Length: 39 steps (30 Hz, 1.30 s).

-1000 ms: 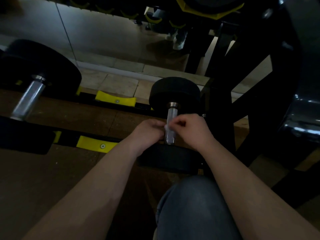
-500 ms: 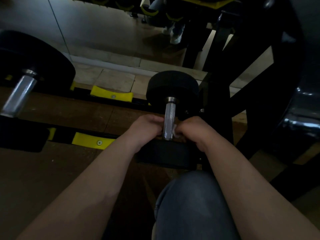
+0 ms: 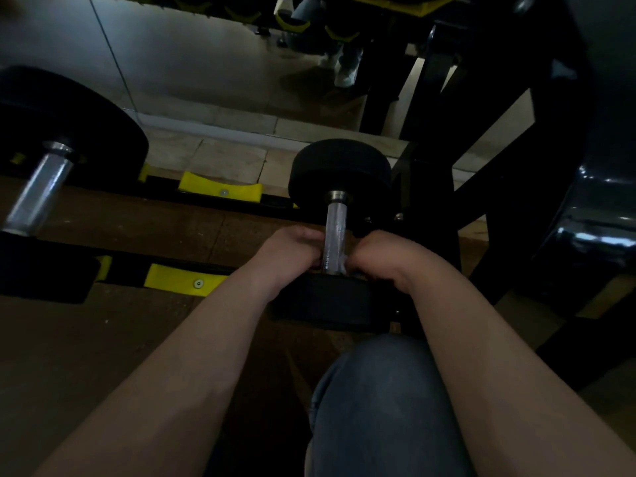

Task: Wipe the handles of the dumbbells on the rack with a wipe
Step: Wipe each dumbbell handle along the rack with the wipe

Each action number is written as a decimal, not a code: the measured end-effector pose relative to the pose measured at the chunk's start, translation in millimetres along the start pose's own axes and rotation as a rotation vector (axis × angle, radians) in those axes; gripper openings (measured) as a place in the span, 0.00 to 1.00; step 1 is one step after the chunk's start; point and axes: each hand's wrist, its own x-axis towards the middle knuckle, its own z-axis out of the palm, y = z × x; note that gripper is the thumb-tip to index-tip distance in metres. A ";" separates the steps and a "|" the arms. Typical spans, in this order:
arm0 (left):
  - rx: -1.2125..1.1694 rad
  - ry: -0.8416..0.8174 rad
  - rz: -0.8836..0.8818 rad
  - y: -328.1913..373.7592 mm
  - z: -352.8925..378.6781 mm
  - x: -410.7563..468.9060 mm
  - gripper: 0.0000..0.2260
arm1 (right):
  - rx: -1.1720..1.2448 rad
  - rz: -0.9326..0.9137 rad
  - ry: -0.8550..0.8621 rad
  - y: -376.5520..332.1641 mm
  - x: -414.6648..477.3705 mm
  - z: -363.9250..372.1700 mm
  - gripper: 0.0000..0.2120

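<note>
Two dumbbells: big dumbbell (image 3: 72,132), small dumbbell (image 3: 339,166). One wipe (image 3: 343,266) pinched in right hand (image 3: 385,256) against small dumbbell's handle (image 3: 334,228); left hand (image 3: 292,249) curled, hold unclear.

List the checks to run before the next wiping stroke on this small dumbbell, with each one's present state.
1. Wipe against the handle: ok, a pale bit shows at its near end.
2. Right hand grips the wipe: ok.
3. Left hand grips the wipe: cannot tell; its curled fingers hide it.
4. Small dumbbell lies across the rack: ok.
5. Far part of the handle wiped: cannot tell.
</note>
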 end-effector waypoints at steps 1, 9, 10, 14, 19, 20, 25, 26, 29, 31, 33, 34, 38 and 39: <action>-0.004 -0.004 -0.001 0.5 -0.2 -0.1 0.12 | 0.095 0.012 0.026 -0.6 4.0 0.4 0.03; -0.009 0.020 -0.006 3.6 -0.7 -2.9 0.11 | 0.549 -0.145 0.265 -2.6 37.4 2.3 0.07; -0.010 0.021 -0.008 2.5 -0.8 -1.9 0.11 | 0.500 -0.129 0.195 2.1 34.5 2.1 0.06; -0.015 0.017 -0.008 -1.8 -0.6 2.4 0.13 | 0.179 0.012 -0.104 17.6 26.0 4.4 0.08; -0.034 0.033 -0.009 0.3 0.3 1.2 0.11 | 0.701 -0.006 0.097 3.5 42.1 4.7 0.10; -0.029 0.034 -0.011 0.5 0.3 1.3 0.11 | 0.752 -0.047 0.147 1.9 46.7 4.5 0.10; -0.017 0.045 -0.001 -0.7 0.0 3.0 0.11 | 0.523 -0.054 0.051 6.2 30.0 2.3 0.05; -0.018 0.044 0.000 -1.6 0.0 4.1 0.11 | 0.453 -0.040 -0.005 9.1 23.7 1.1 0.05; -0.021 0.031 -0.007 -3.2 -0.1 6.4 0.11 | 0.231 -0.002 -0.107 14.5 13.2 0.1 0.05; -0.032 0.032 -0.003 -3.9 0.0 7.0 0.10 | 0.318 0.017 -0.077 11.4 17.1 0.7 0.08; -0.035 0.034 0.000 -3.1 -0.3 5.8 0.10 | 0.661 0.034 0.001 4.8 28.6 -0.1 0.08; -0.039 0.033 0.001 -2.2 -0.1 4.8 0.09 | 0.823 0.026 0.054 0.9 34.4 -1.5 0.07; -0.050 0.039 0.005 1.4 1.0 2.3 0.08 | 0.784 -0.017 0.087 -0.3 44.1 0.0 0.10; -0.045 0.043 0.007 1.3 1.0 2.5 0.08 | 0.651 -0.009 0.011 4.2 41.1 2.7 0.09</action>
